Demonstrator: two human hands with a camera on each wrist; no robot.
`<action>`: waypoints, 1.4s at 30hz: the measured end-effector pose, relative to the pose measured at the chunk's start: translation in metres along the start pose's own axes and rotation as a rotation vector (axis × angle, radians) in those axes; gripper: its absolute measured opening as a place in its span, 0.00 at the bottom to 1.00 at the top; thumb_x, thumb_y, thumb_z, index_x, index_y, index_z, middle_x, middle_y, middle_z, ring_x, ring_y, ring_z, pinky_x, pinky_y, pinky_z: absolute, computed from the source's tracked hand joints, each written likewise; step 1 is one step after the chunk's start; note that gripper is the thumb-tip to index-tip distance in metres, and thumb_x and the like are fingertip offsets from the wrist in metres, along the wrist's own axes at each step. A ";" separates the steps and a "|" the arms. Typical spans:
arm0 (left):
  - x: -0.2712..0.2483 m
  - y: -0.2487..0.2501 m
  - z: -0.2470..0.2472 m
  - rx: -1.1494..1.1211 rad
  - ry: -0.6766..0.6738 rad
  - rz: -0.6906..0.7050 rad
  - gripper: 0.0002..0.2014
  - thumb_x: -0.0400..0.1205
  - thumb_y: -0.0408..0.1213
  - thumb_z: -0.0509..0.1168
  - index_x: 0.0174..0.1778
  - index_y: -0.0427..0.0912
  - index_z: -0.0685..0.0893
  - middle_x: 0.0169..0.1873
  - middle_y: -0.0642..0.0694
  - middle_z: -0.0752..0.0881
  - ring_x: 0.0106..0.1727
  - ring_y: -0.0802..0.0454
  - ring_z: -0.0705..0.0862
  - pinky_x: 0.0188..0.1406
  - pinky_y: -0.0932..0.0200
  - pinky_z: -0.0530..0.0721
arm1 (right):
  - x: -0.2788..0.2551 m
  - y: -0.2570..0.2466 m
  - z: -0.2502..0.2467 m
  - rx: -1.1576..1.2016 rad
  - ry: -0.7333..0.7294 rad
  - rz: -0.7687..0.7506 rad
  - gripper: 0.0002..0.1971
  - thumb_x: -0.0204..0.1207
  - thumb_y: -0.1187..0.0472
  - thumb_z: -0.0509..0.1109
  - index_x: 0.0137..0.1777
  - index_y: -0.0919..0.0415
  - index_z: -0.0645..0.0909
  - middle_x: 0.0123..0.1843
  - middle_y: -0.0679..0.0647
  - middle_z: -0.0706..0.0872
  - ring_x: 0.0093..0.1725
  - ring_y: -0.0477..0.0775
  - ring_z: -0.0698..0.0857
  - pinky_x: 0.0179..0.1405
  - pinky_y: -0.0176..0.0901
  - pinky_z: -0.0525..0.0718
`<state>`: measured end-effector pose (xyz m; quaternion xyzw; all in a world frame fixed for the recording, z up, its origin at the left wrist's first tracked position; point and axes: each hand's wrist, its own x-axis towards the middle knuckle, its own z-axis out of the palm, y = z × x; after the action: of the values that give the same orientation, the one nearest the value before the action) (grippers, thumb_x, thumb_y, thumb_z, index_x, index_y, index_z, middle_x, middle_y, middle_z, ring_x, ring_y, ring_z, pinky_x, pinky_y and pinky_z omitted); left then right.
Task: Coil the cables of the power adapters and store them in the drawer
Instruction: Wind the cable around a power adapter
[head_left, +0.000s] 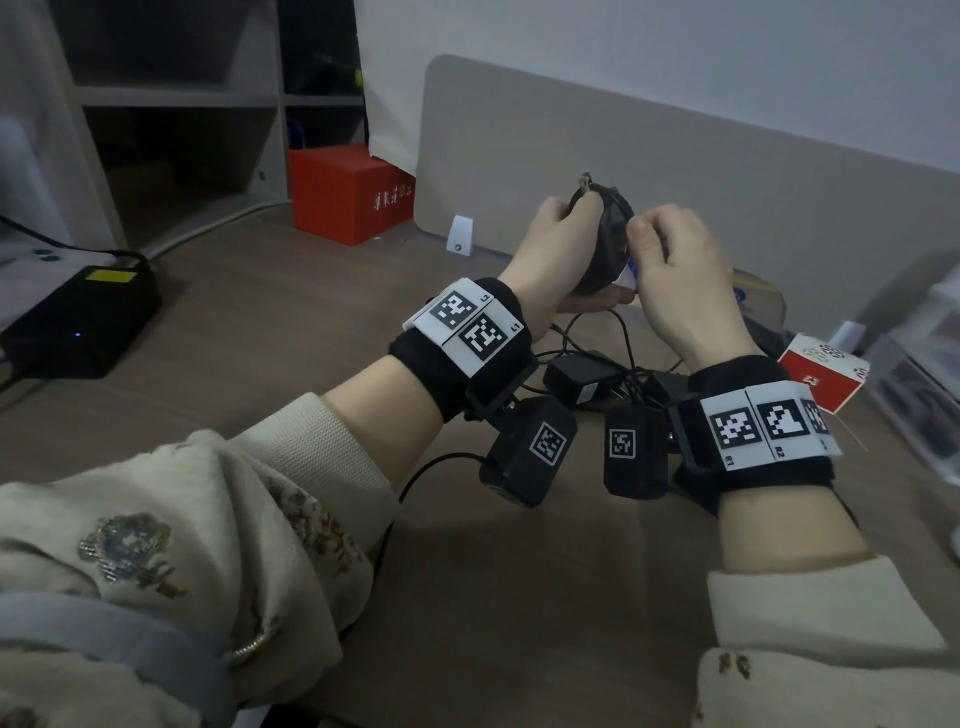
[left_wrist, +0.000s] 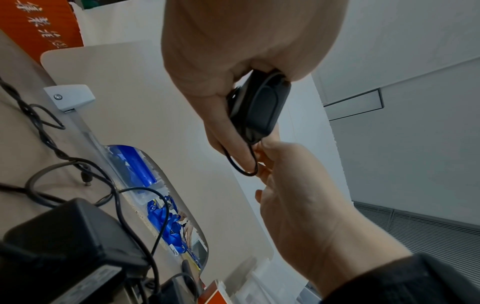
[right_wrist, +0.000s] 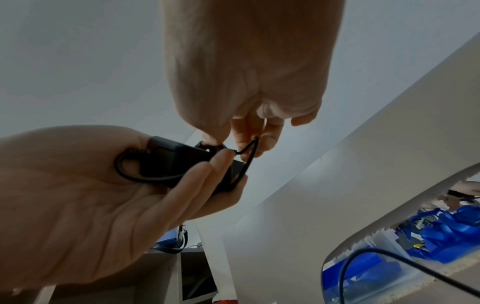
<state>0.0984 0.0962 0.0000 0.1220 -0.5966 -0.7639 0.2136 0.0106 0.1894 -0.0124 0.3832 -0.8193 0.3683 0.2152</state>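
Note:
My left hand (head_left: 563, 228) holds a black power adapter (head_left: 610, 228) up above the desk, fingers curled round its body, with its thin cable wound around it. My right hand (head_left: 649, 236) sits close against the adapter's right side. In the right wrist view its fingertips pinch a small loop of the cable (right_wrist: 249, 156) at the adapter (right_wrist: 176, 160), which lies in the left hand (right_wrist: 91, 195). The left wrist view shows the same adapter (left_wrist: 262, 107) and loop (left_wrist: 244, 170). More black adapters (head_left: 587, 382) with tangled cables (head_left: 618, 332) lie on the desk below my wrists.
A beige divider panel (head_left: 675, 171) stands behind my hands. A red box (head_left: 348, 192) is at the back left and a black device with a yellow label (head_left: 88, 317) at the far left. A small red-and-white box (head_left: 826, 374) and clear plastic containers (head_left: 930, 374) sit right.

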 end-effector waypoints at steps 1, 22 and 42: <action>0.000 0.000 0.000 0.002 -0.002 0.003 0.12 0.89 0.43 0.55 0.65 0.42 0.72 0.57 0.38 0.80 0.35 0.45 0.89 0.42 0.43 0.92 | 0.000 0.000 0.001 0.010 0.015 -0.008 0.13 0.88 0.54 0.55 0.48 0.60 0.75 0.49 0.53 0.75 0.51 0.55 0.74 0.60 0.62 0.72; 0.013 0.004 -0.007 -0.020 -0.052 -0.072 0.17 0.88 0.43 0.54 0.70 0.41 0.73 0.61 0.32 0.83 0.34 0.43 0.89 0.34 0.50 0.92 | -0.001 0.006 0.012 0.036 0.177 -0.119 0.19 0.84 0.52 0.54 0.41 0.66 0.75 0.41 0.54 0.73 0.47 0.64 0.76 0.46 0.58 0.72; 0.004 0.005 -0.011 0.000 -0.122 -0.183 0.17 0.90 0.47 0.53 0.67 0.41 0.77 0.39 0.40 0.85 0.26 0.47 0.88 0.27 0.56 0.89 | -0.002 0.008 0.014 -0.041 0.123 -0.124 0.11 0.84 0.54 0.52 0.41 0.56 0.67 0.44 0.51 0.72 0.49 0.57 0.72 0.47 0.50 0.61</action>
<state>0.1007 0.0842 0.0028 0.1292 -0.5949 -0.7863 0.1060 0.0050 0.1827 -0.0261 0.4055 -0.7866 0.3602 0.2952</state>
